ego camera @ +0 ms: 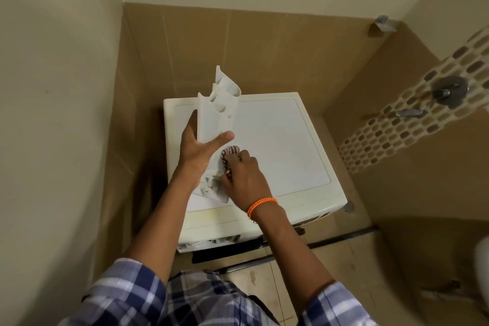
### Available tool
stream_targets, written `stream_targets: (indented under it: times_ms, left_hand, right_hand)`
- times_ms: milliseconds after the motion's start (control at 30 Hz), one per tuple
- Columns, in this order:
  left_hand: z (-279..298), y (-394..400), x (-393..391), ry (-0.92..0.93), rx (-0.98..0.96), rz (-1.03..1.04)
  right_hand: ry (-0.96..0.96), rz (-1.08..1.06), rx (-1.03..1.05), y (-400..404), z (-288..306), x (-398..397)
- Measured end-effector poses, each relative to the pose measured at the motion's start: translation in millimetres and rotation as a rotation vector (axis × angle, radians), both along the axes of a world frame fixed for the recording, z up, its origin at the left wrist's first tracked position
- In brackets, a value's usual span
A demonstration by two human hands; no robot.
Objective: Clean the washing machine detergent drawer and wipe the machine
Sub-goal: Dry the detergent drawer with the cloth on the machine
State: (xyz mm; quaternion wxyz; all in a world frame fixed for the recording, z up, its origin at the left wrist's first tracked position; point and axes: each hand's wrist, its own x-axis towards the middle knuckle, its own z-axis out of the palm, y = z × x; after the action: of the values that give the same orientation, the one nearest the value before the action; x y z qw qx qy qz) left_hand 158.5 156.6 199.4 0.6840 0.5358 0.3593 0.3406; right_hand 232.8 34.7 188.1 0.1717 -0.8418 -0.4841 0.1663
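The white detergent drawer [218,114] is out of the machine and stands tilted on end above the white washing machine's top [277,140]. My left hand [197,147] grips it around the middle, thumb across its front. My right hand [244,176], with an orange cord at the wrist, holds a striped red-and-white cloth [229,155] bunched against the drawer's lower right side. The drawer's bottom end rests near the machine's front left corner.
The machine sits in a corner between brown tiled walls. The empty drawer slot [209,242] shows at the machine's front. Taps [447,91] are mounted on the right wall beside a mosaic strip. A floor drain [348,205] lies to the right of the machine.
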Motion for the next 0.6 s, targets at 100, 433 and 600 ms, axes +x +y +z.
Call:
stream_targets:
  times_ms: [100,433,600]
  left_hand:
    - [0,-3,-1,-0.004,-0.011,0.063]
    - [-4,2,-2,0.052,-0.004,0.048]
    - [1,0,-3,-0.012,-0.070,0.023]
  right_hand:
    - [0.005,0.022,0.003,-8,0,6]
    - [0.481,-0.124,0.133,-9,26,45]
    - [0.171,-0.282,0.168,5,9,49]
